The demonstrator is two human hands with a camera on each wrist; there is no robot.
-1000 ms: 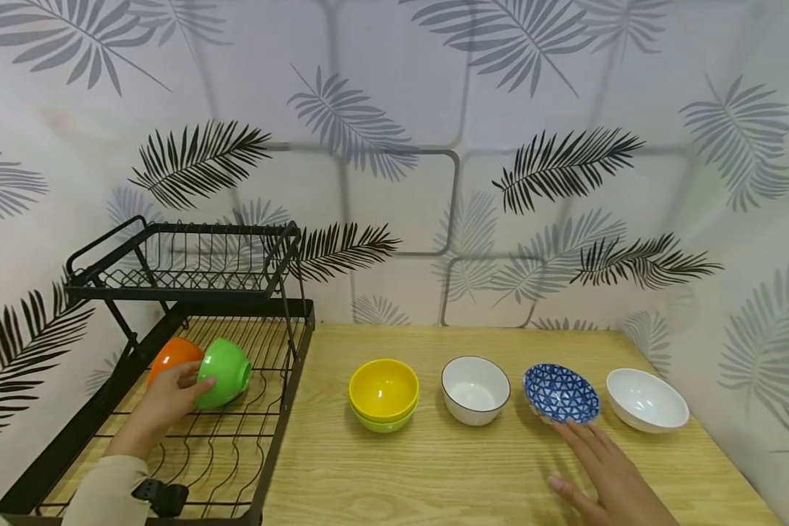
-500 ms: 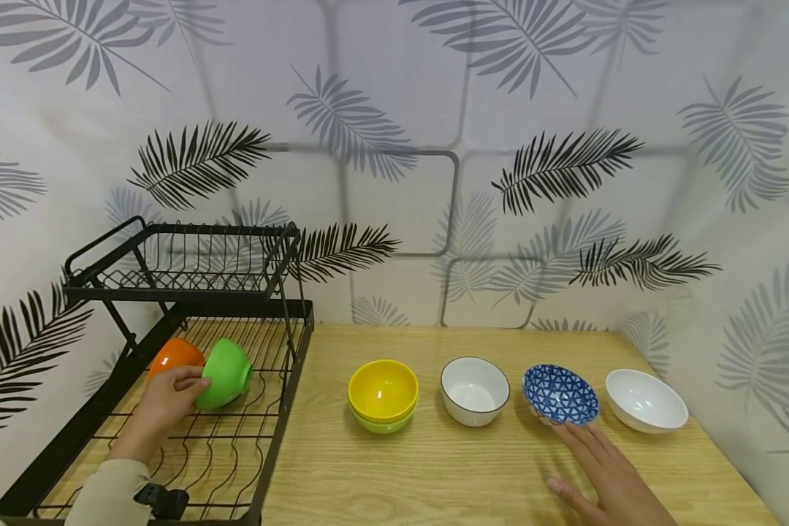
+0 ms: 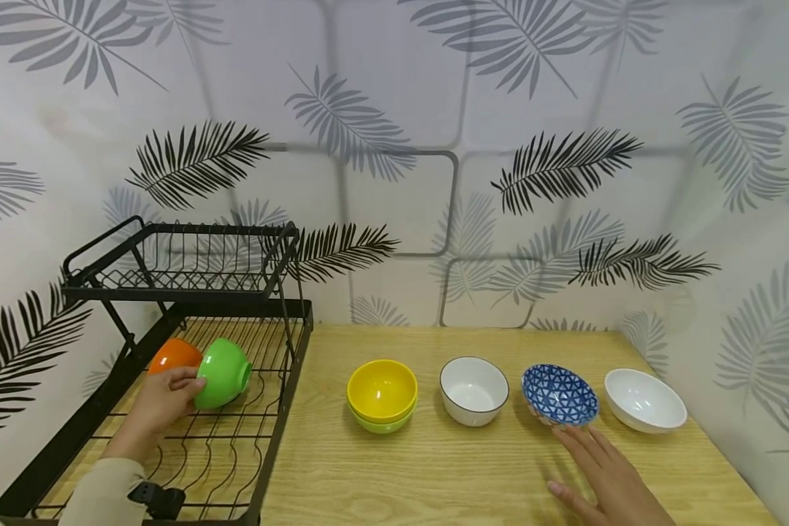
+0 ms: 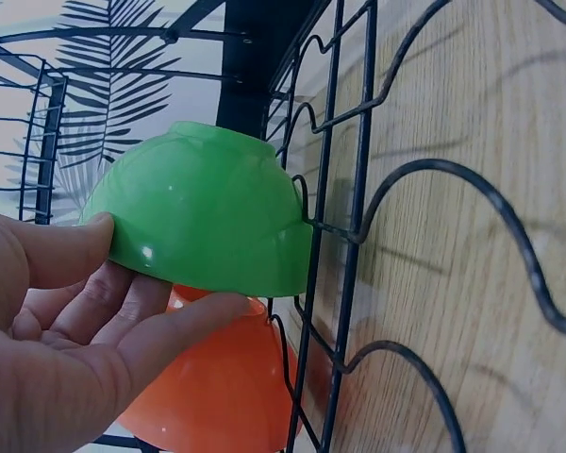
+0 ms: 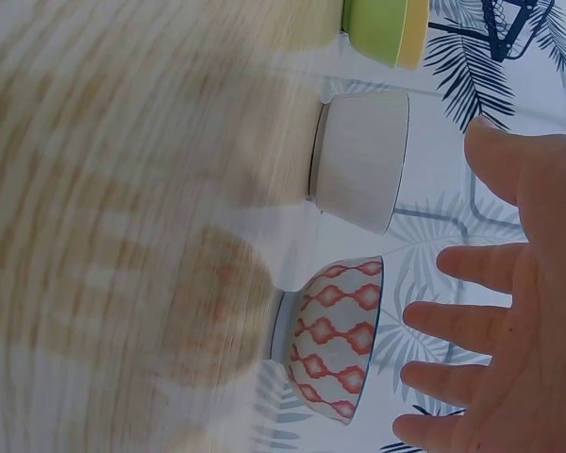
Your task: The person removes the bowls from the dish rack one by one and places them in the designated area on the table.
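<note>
In the head view, my left hand [image 3: 164, 398] is at the rim of a green bowl [image 3: 222, 374], which stands tipped on its side in the black dish rack [image 3: 272, 446]. Seen from the left wrist, a digit overlaps the outer wall of the green bowl [image 4: 208, 212] and the other fingers reach behind its rim, pinching it. An orange bowl [image 3: 174, 354] stands tilted just behind it. My right hand [image 3: 608, 475] has its fingers spread and straight, close in front of a blue-patterned bowl [image 3: 559, 394], whose outside shows red markings in the right wrist view.
A yellow bowl [image 3: 383, 389] nests in a light green bowl [image 3: 383, 426] on the wooden table [image 3: 434, 482]. To their right stand a white bowl with a dark rim [image 3: 475, 391] and, past the blue one, a plain white bowl [image 3: 646, 400]. The rack's upper tier [image 3: 184, 294] overhangs its back.
My left hand has shifted very slightly left at the green bowl's rim, with the bowl staying tipped in the rack. The right hand stays practically where it was.
</note>
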